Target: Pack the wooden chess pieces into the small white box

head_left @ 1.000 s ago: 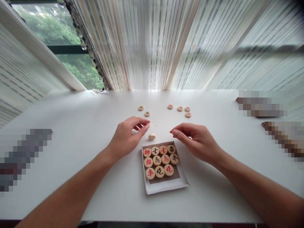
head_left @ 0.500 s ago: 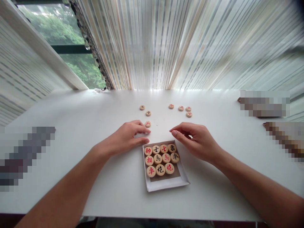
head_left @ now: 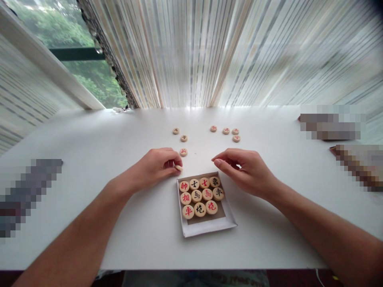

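My left hand (head_left: 160, 167) is closed in a pinch on a Chinese chess piece (head_left: 178, 168), seen nearly edge-on between thumb and finger, so its character is hidden. Just beyond those fingers a red-marked piece (head_left: 183, 152) lies flat on the table. My right hand (head_left: 243, 169) hovers by the box's upper right corner, its thumb and forefinger tips together and nothing visible in them. Between my hands and nearer to me is a shallow white box (head_left: 206, 227). It holds rows of round wooden pieces (head_left: 196, 195) with red and black characters, face up.
Two black-marked pieces (head_left: 183, 138) lie farther back on the white table (head_left: 143, 231). Several red-marked pieces (head_left: 226, 130) are scattered at the back right. Blurred-out objects sit at the left (head_left: 32, 191) and right (head_left: 332, 126) sides. Striped curtains (head_left: 185, 56) hang behind the table.
My left fingers have closed from an open spread, and a chess piece now shows in them. My right hand keeps nearly the same pose. The view has shifted slightly.
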`<state>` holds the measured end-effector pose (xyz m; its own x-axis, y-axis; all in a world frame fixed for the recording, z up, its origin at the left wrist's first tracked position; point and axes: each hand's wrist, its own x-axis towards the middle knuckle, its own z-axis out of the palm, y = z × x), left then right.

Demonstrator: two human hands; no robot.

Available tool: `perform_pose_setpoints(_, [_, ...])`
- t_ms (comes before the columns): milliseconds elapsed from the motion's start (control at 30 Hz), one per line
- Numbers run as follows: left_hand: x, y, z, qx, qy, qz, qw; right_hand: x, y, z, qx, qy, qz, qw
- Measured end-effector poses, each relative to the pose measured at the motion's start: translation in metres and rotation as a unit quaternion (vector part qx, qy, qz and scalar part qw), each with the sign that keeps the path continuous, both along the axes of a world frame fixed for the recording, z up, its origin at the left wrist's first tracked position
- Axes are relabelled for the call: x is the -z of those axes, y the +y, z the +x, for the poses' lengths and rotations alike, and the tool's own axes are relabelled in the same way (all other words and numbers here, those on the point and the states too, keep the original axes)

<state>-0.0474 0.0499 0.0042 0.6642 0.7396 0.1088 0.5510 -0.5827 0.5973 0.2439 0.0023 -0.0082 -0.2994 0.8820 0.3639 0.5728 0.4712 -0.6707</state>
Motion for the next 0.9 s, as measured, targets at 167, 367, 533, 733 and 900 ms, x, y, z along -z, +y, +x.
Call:
perform_pose_setpoints(167, [0.006,-0.01,0.012,0.007,-0.14,0.123,0.982,-0.003,-0.005,-0.002,-0.01,0.015,-0.007,1.0])
perform_pose_setpoints(367, [-0.006,-0.035,0.031,0.08,-0.231,0.214,0.946,-0.013,-0.018,-0.01,-0.068,0.138,-0.176,0.972])
perform_pose_setpoints(533, [-0.007,-0.046,0.036,0.087,-0.24,0.219,0.942,-0.016,-0.025,-0.018,-0.131,0.276,-0.325,0.895])
perform_pose_setpoints(733, [-0.004,-0.05,0.042,0.065,-0.263,0.188,0.944,-0.013,-0.024,-0.02,-0.13,0.354,-0.375,0.847])
perform_pose_setpoints(900, [-0.004,-0.056,0.049,-0.023,-0.316,-0.044,0.948,-0.015,-0.025,-0.02,-0.095,0.391,-0.354,0.845])
